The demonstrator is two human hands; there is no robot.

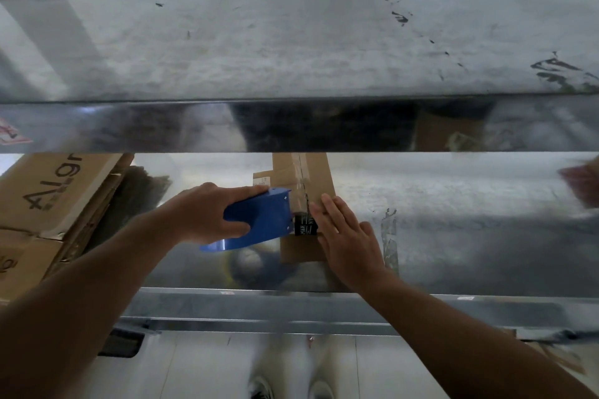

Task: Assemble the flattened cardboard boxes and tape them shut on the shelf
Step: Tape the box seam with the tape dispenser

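- Grip first: the left hand (207,214) has its grip wrapped round the blue tape dispenser (262,220), fingers over the top and thumb on the near side. So it's properly holding the tool.
- The right hand (346,236) isn't gripping anything. Its fingers are straight and flat, pressing on top of the small cardboard box (319,178) just right of the dispenser's nose.
- The dispenser's front end sits on the box's centre seam, toward the end nearest the person. Clear tape shows along the seam further back, until the upper shelf (291,26) cuts off the view.
- The box is on the shiny metal shelf (453,236), about the middle, and it's folded up rather than flat.
- My read: this one's assembled and its top seam is mostly taped. I can't tell whether the tape's been cut off the roll yet.
- Off to the left, well apart from the box, there's a stack of flattened boxes (48,197) lying on the same shelf. Looks like plenty left to fold and tape.
- There's also a stray tape strip (389,227) stuck to the shelf just right of the right hand.
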